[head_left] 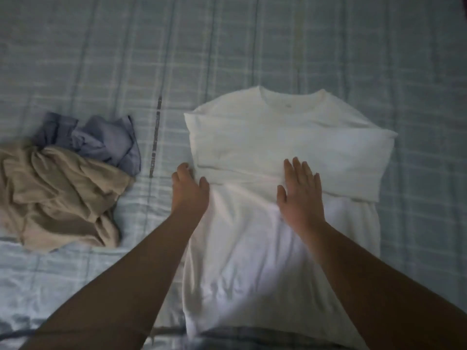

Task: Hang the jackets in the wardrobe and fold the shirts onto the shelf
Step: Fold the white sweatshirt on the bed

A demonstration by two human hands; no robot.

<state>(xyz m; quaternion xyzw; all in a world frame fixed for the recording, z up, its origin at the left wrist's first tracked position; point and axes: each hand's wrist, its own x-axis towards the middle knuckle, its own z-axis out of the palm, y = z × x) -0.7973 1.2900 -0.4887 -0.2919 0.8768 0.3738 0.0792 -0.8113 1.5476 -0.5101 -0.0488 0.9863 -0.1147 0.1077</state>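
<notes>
A white T-shirt (283, 137) lies flat on the bed, collar pointing away from me, with both sleeves folded across the chest. My right hand (299, 193) rests flat on the shirt's middle, fingers spread and holding nothing. My left hand (189, 190) sits at the shirt's left edge; its fingers curl at the fabric, but whether they pinch it is unclear. The shirt's lower half runs down between my forearms toward me.
A crumpled beige garment (60, 195) lies on the left of the bed, with a blue-grey garment (106, 140) bunched behind it. The bed is covered by a pale blue checked sheet (252, 46) that fills the whole view.
</notes>
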